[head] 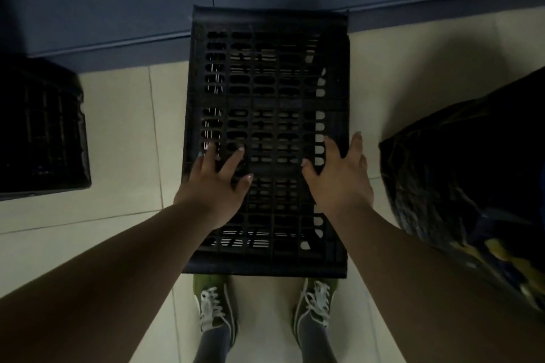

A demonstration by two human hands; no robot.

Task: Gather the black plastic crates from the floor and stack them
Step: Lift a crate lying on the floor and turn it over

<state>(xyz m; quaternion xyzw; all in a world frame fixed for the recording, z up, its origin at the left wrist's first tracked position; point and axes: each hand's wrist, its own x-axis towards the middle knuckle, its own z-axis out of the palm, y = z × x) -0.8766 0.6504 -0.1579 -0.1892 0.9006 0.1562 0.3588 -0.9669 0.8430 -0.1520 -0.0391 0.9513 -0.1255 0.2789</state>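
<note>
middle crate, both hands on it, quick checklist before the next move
1. Left hand on the middle crate, fingers spread over the grid: ok.
2. Right hand on its right edge: ok.
3. Firm grip: not ok, fingers lie straight, not curled.
4. Crates stacked beneath it: cannot tell.
5. Feet clear: not ok, green shoes touch the near rim.
6. Another crate waits on the left floor: ok.

Black crate (267, 91): moulded plastic, matt, slotted lattice base, smooth rim. Second crate (41, 130) at left: same dull black plastic. Floor (124, 115): pale glazed tiles, faint sheen. Shoes (216, 306): green cloth, white laces. Bag (472, 162): dark, slightly glossy, creased.
</note>
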